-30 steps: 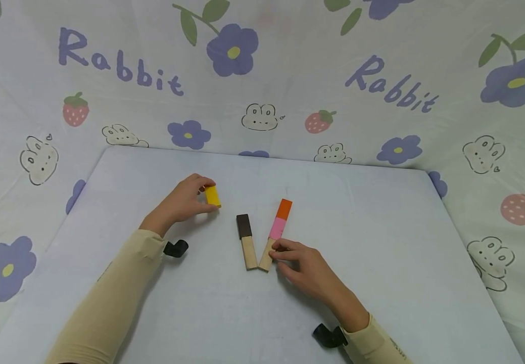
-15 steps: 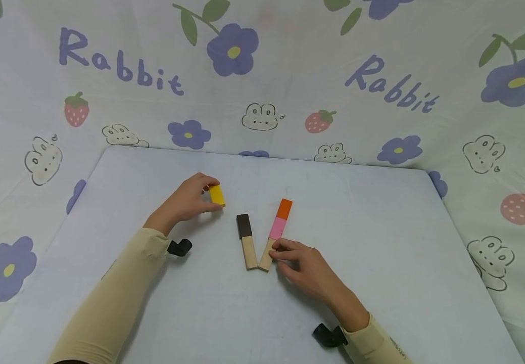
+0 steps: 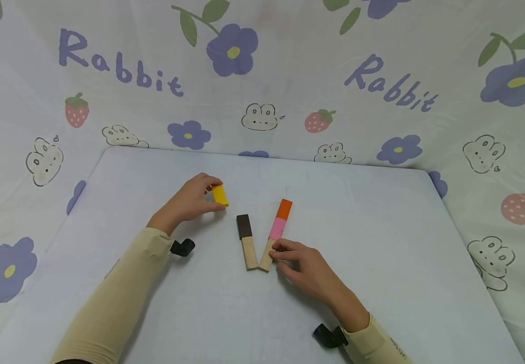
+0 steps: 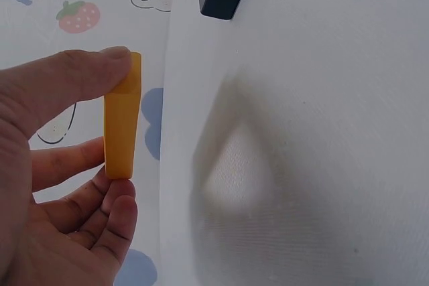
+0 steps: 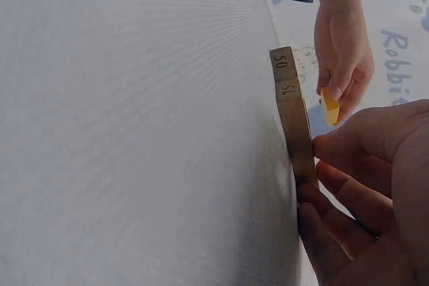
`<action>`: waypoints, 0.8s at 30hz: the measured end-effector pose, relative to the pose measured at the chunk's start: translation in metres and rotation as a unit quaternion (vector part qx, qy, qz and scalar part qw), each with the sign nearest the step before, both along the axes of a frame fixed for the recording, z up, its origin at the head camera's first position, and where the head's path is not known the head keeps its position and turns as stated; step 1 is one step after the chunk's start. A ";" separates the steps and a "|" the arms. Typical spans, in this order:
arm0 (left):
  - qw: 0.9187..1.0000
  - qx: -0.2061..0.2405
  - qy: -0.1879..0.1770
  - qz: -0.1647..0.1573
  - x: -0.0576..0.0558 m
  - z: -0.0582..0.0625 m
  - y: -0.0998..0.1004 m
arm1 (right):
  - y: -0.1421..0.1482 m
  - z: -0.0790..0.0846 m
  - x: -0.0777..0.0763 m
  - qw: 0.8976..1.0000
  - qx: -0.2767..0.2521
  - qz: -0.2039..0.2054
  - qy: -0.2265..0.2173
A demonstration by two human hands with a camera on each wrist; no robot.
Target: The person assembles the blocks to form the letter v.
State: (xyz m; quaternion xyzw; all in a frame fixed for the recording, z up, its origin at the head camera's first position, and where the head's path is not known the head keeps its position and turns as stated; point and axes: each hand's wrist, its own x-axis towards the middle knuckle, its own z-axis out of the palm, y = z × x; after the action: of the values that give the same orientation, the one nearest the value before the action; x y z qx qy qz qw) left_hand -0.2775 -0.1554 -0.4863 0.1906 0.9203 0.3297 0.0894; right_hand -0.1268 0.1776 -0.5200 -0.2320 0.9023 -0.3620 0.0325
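In the head view my left hand (image 3: 189,199) pinches a small yellow block (image 3: 220,195) between thumb and fingers. The left wrist view shows the thumb on the top end of the yellow block (image 4: 123,118), with fingertips around its lower end. My right hand (image 3: 305,265) touches the right side of a plain wooden block (image 3: 266,257) with relaxed fingertips. A pink block (image 3: 278,227) and an orange block (image 3: 284,208) continue that row. Left of it, a dark brown block (image 3: 244,226) adjoins another plain wooden block (image 3: 249,253); the two rows meet in a V.
The blocks lie on a white tabletop (image 3: 358,227). Behind it hangs a white cloth (image 3: 289,60) printed with flowers, rabbits and strawberries. Black wrist cameras (image 3: 183,247) are strapped to both forearms. Printed numbers (image 5: 280,63) show on block faces in the right wrist view.
My left hand has moved a little to the right with the yellow block, nearing the dark brown block. The right hand and the rows of blocks have stayed put.
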 end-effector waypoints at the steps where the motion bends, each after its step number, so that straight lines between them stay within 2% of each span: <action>1: 1.000 0.000 0.001 -0.001 0.000 0.000 0.001 | 0.000 0.000 0.000 1.000 0.001 0.000 0.001; 24: 1.000 0.014 0.000 -0.015 -0.001 0.004 0.015 | 0.000 0.002 0.000 1.000 -0.001 -0.003 -0.007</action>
State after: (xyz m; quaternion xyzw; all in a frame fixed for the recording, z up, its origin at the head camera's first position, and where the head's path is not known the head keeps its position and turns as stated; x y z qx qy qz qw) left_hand -0.2785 -0.1403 -0.4826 0.2059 0.9125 0.3414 0.0913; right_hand -0.1271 0.1774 -0.5184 -0.2270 0.9023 -0.3646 0.0380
